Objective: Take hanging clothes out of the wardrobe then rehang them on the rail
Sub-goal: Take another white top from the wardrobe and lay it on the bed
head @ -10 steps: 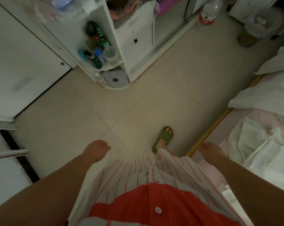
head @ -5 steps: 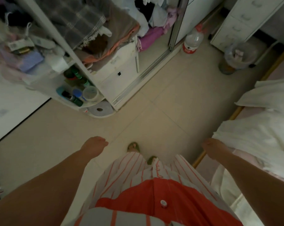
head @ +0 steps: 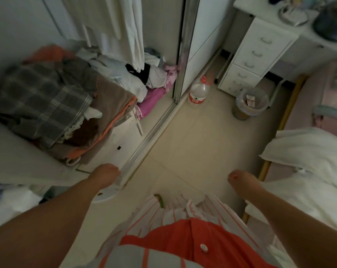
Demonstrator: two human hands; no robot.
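Note:
The open wardrobe point(head: 156, 132) fills the upper left. White garments point(head: 125, 29) hang inside it from above; the rail is out of view. Below them lies a heap of folded and crumpled clothes, with a grey plaid piece point(head: 41, 101) on top and pink ones point(head: 154, 95) at the right. My left hand point(head: 105, 175) hangs loosely curled and holds nothing, just in front of the wardrobe's bottom track. My right hand point(head: 239, 178) also hangs loosely curled with nothing in it, over the floor beside the bed.
A mirrored sliding door point(head: 185, 45) stands at the wardrobe's right. A large water bottle point(head: 198, 91) and a small bin point(head: 250, 103) stand on the tiled floor. A white drawer unit point(head: 256, 55) is behind them. The bed point(head: 309, 151) with white bedding runs along the right.
My view has lifted and swung toward the wardrobe, bringing the hanging white garments into sight. Both hands stay low and hold nothing.

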